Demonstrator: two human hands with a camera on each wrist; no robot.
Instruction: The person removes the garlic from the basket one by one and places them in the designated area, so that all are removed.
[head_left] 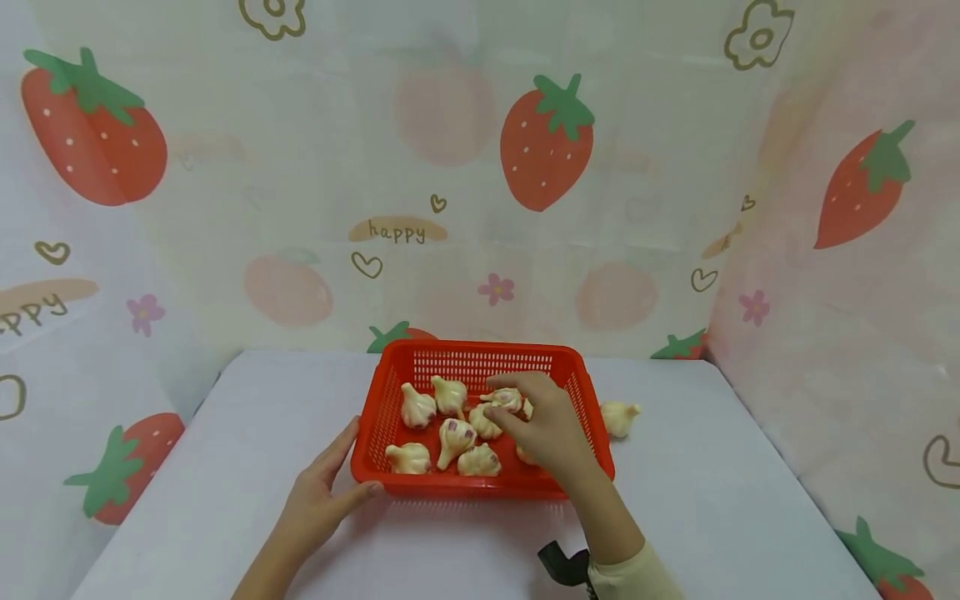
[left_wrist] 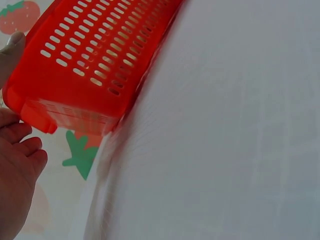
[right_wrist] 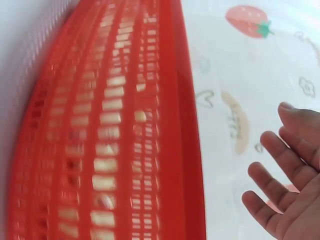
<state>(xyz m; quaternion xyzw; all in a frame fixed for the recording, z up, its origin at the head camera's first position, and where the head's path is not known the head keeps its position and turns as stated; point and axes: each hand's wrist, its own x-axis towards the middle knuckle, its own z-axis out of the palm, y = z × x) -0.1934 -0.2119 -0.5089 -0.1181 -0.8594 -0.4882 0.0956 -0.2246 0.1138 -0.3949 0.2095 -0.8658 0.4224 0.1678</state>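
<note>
A red plastic basket (head_left: 480, 487) with slotted walls stands on the white table and holds several garlic bulbs (head_left: 456, 442). My left hand (head_left: 318, 500) holds its near left corner, thumb on the front wall and fingers along the left side; the left wrist view shows these fingers (left_wrist: 25, 137) by the rim. Above the right part of the basket is my right hand (head_left: 551, 425), its fingers spread and slightly bent with nothing between them. It hides some of the bulbs there. In the right wrist view, the hand (right_wrist: 290, 175) is above the basket's rim.
One garlic bulb (head_left: 618, 418) lies on the table just outside the basket's right side. Strawberry-printed sheets (head_left: 450, 167) enclose the table at the back and both sides. A black curved piece (head_left: 562, 564) is beside my right sleeve (head_left: 633, 575).
</note>
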